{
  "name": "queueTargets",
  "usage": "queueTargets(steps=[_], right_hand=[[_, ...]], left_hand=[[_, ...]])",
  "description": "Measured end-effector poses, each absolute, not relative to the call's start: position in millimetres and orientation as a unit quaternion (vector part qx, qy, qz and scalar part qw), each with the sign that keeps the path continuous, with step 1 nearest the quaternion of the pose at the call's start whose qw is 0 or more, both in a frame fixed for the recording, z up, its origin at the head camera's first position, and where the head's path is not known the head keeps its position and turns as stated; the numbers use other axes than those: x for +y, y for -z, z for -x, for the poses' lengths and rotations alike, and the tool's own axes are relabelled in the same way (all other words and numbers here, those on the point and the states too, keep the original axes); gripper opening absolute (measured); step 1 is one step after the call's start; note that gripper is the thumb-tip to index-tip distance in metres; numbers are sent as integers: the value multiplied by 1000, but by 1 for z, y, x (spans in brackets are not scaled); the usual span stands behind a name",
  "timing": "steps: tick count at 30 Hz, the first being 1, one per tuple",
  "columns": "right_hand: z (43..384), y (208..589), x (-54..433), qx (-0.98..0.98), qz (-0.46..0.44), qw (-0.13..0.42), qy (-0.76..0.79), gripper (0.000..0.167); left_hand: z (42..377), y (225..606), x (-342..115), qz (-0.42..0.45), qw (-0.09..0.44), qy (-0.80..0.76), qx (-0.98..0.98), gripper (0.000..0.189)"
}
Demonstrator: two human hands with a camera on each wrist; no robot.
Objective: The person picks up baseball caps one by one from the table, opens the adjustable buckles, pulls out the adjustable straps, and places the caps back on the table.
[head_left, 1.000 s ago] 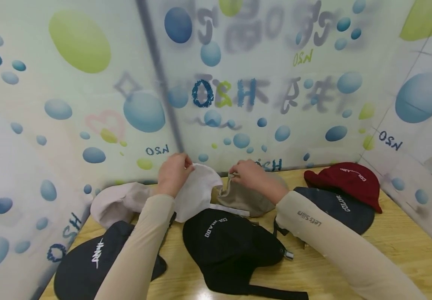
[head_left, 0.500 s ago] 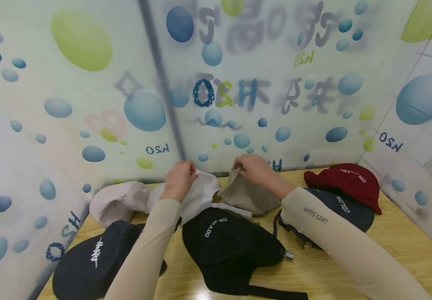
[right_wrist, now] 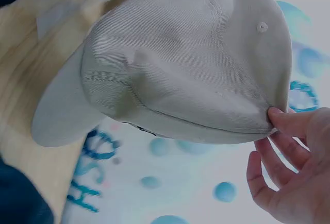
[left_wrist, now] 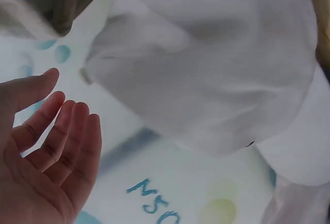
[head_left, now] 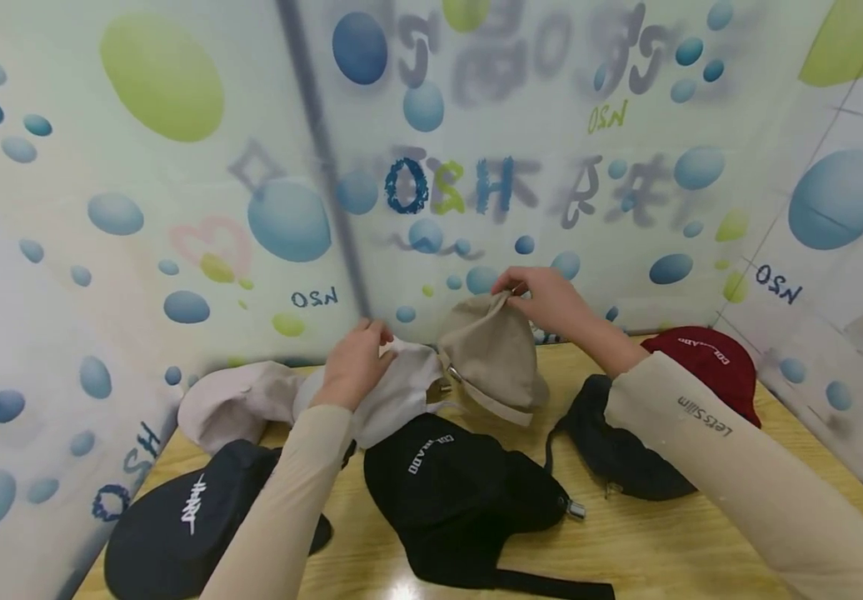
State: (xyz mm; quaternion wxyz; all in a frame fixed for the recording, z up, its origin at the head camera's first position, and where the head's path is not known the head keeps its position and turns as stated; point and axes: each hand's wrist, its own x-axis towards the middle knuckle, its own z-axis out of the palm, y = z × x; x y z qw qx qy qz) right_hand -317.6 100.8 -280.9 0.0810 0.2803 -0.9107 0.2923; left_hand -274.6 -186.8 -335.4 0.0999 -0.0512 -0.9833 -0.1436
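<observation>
A beige cap (head_left: 495,354) hangs raised at the back of the table, its top pinched between the thumb and fingers of my right hand (head_left: 547,300). The right wrist view shows the thumb pressing the edge of the same cap (right_wrist: 185,64) from above, with its brim pointing away from the hand (right_wrist: 299,167). My left hand (head_left: 356,358) is beside the white cap (head_left: 401,392). In the left wrist view that hand (left_wrist: 56,157) has loosely bent fingers, with a gap between them and the white cap (left_wrist: 206,69).
A pale cap (head_left: 240,404) lies at the back left, a dark lettered cap (head_left: 177,525) in front of it. The black cap (head_left: 454,492) sits mid-table, its strap toward the front. Right of it are a dark cap (head_left: 619,450) and a red cap (head_left: 709,367). A patterned wall (head_left: 431,275) stands behind.
My right hand has lifted the beige cap up and right, away from the white one. The white cap has sunk lower, and my left hand has let go of it.
</observation>
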Motion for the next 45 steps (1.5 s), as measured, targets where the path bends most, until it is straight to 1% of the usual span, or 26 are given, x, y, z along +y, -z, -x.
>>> queueTargets(steps=[6,9,11,14,18,22,24,27,30,32,37,40,45], right_hand=[[305,258,100,-886,-324,62,-325,22],[299,250,98,-881,-338,50,-328,23],[296,247,96,-877,-344,40,-334,24],[291,244,93,-868,-358,27,-344,26],[287,241,88,-851,-380,13,-363,27],[281,239,84,-832,-400,-4,-384,27],[279,238,81,-824,-406,-12,-394,27],[276,237,77,-817,-410,-20,-405,27],[273,236,73,-809,-417,-25,-415,28],[271,236,71,-804,-421,-28,-420,29],[263,238,71,-810,-417,-33,-411,32],[257,240,73,-831,-401,-27,-385,31],[241,244,79,-861,-362,18,-357,22]], left_hand=[[258,313,-181,94,134,157,-974,20],[247,302,-178,145,156,172,-962,22],[239,295,-175,190,161,185,-951,27],[227,287,-170,259,154,200,-932,38],[213,279,-163,320,146,199,-915,52],[202,274,-155,365,173,165,-900,58],[198,272,-151,381,192,141,-893,54],[191,270,-146,390,216,108,-888,42],[186,267,-142,381,225,91,-892,26],[183,266,-140,371,234,92,-894,20],[179,263,-138,345,251,111,-897,14],[178,263,-137,334,253,118,-900,10],[181,267,-137,301,240,138,-913,7]])
